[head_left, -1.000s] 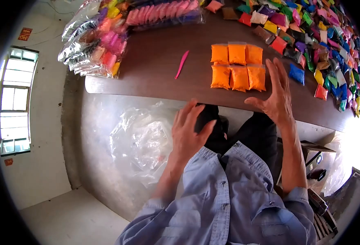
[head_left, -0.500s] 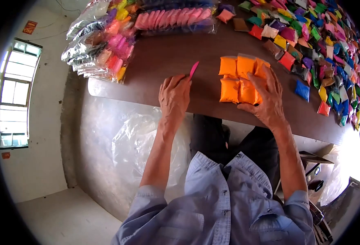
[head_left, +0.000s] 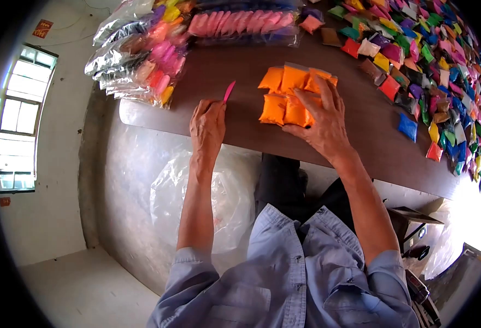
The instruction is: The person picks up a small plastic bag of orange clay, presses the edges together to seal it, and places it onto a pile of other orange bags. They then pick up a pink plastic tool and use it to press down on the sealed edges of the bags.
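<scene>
My left hand [head_left: 207, 128] is closed around a pink plastic knife [head_left: 229, 92], its blade pointing up past the fingers. To its right on the table lies a block of several orange packets [head_left: 273, 108], set in two rows and seemingly joined in one clear sheet. My right hand [head_left: 322, 123] grips the right side of this block, thumb at the near edge and fingers across the top. That hand covers part of the packets at the right.
Clear bags of coloured packets [head_left: 142, 60] are stacked at the table's left end, beside a bag of pink packets [head_left: 243, 23]. A large heap of mixed small packets [head_left: 437, 71] covers the right side. Clear plastic sheeting [head_left: 196, 197] lies below the brown table [head_left: 218, 63].
My right hand and the orange packets have slid left along the table. My left hand has also shifted left with the pink knife. The view has turned slightly.
</scene>
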A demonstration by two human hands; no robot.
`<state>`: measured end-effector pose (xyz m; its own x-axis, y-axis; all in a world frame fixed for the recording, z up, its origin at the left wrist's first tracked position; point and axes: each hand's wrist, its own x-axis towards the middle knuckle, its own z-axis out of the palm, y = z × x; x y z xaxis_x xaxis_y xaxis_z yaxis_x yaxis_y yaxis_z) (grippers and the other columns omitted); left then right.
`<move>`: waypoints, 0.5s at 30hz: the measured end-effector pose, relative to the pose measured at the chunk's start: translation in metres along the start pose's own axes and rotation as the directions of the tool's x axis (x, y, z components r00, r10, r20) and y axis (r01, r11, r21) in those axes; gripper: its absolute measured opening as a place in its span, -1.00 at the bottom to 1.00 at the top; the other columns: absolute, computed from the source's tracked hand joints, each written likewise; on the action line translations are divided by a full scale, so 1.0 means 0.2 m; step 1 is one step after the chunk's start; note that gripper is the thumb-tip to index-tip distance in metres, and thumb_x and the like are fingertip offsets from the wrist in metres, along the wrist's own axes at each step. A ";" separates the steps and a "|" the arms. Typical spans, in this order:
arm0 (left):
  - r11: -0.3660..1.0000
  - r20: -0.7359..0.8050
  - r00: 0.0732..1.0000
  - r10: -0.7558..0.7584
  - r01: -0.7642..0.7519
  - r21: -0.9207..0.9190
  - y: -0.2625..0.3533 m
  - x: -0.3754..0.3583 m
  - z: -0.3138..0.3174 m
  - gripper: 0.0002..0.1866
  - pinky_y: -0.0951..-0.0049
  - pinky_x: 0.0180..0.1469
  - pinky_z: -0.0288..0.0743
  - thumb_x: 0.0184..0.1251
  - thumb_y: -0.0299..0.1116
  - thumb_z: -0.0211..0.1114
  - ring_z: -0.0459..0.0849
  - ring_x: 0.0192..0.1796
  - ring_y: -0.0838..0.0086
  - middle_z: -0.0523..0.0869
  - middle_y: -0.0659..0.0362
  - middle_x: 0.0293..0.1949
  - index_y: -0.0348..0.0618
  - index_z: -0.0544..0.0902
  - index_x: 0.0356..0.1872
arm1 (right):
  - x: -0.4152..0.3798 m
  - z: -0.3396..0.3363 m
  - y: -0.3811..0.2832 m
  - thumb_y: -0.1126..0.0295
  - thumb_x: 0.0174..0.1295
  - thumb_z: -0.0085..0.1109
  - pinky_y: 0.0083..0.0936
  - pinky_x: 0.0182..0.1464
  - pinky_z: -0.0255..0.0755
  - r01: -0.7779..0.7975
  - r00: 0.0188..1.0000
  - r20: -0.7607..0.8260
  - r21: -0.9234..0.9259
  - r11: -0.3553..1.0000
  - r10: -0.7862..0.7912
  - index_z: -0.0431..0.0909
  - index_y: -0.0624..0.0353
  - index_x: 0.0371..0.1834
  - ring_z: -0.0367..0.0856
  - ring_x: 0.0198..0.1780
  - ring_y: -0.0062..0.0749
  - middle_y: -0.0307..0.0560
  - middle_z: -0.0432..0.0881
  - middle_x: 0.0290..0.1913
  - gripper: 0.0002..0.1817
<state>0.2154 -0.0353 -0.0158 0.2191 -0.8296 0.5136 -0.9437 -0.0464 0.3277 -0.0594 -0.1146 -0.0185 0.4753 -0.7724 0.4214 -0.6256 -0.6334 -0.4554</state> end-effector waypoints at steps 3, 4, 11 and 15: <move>1.000 -0.016 1.000 -0.017 0.017 -0.012 -0.03 0.00 0.01 -0.86 0.21 -0.02 0.60 0.43 -0.43 0.35 0.73 -0.10 0.09 0.73 0.05 -0.14 -0.22 0.79 -0.11 | 0.06 0.06 -0.04 0.01 -0.14 0.74 0.15 0.57 0.11 0.019 1.000 -0.010 0.025 1.000 -0.018 0.62 -0.07 0.33 0.12 0.60 0.17 0.02 0.16 0.56 -0.13; 1.000 -0.024 1.000 -0.010 0.010 -0.024 -0.03 -0.01 0.02 -0.86 0.21 -0.02 0.60 0.43 -0.44 0.35 0.73 -0.10 0.08 0.73 0.05 -0.13 -0.22 0.79 -0.10 | 0.07 0.07 -0.04 -0.01 -0.13 0.73 0.15 0.57 0.11 0.035 0.999 -0.008 0.007 0.999 -0.035 0.60 -0.08 0.36 0.13 0.59 0.17 0.03 0.16 0.56 -0.11; 0.964 0.056 0.985 -0.161 0.169 -0.203 -0.01 -0.02 -0.05 -0.85 0.30 -0.13 0.65 0.38 -0.44 0.42 0.77 -0.25 0.20 0.75 0.02 -0.22 -0.24 0.78 -0.10 | 0.00 0.02 -0.01 -0.19 -0.07 0.63 0.15 0.57 0.07 0.121 0.989 -0.083 0.015 0.993 -0.119 0.44 -0.13 0.51 0.11 0.60 0.18 0.13 0.13 0.60 0.02; 0.920 -0.064 0.970 -0.235 0.201 -0.335 -0.06 -0.20 -0.23 -0.79 0.48 -0.21 0.62 0.44 -0.32 0.44 0.75 -0.30 0.48 0.81 0.12 -0.23 -0.26 0.78 -0.10 | -0.11 -0.11 0.01 -0.14 0.06 0.58 0.01 0.47 0.38 0.182 0.969 -0.185 0.090 0.979 -0.163 0.40 0.01 0.53 0.32 0.53 0.17 0.19 0.21 0.59 -0.02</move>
<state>0.2290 0.0244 -0.0039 0.4505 -0.7580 0.4717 -0.7414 -0.0233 0.6707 -0.0843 -0.0974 -0.0112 0.4480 -0.6366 0.6277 -0.4704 -0.7649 -0.4400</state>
